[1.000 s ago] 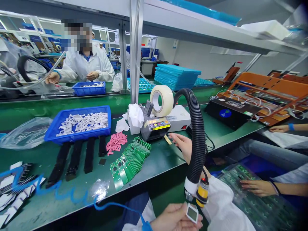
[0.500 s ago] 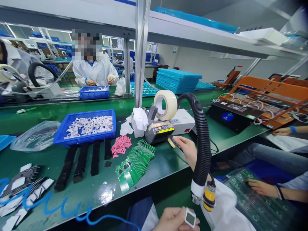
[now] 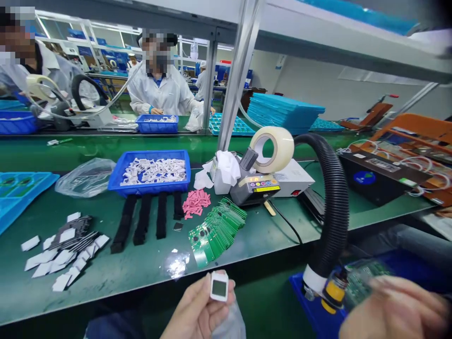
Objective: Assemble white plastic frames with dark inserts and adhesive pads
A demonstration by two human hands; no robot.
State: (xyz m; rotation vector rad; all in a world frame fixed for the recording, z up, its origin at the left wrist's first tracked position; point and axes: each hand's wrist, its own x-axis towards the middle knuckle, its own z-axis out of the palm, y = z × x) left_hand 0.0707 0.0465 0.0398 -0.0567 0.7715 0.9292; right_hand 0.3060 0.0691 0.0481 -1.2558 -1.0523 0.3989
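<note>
Hands well apart. Left hand at near centre, fingers pinching a small white frame with a dark window, held up just off the worktop edge. Right hand at near right, blurred, right beside a green circuit board; cannot tell if it grips the board. Under them, a blue tray at near right. Black ribbed hose with a yellow nozzle comes down just left of the board.

On the green worktop, near row: shiny film scrap, green board strips fanned in a pile, white-and-black pieces loose at left. Behind those, black strips side by side, pink pieces in a small heap, teal tray at the left edge.

Further on, blue tray full of white parts, plastic bag beside it, tape dispenser with tape roll on top, white box with tissue, white control unit, black unit at right with orange rack behind.

Far side: co-worker in white coat at a second worktop, small blue tray in front, stacked teal trays to the right.
</note>
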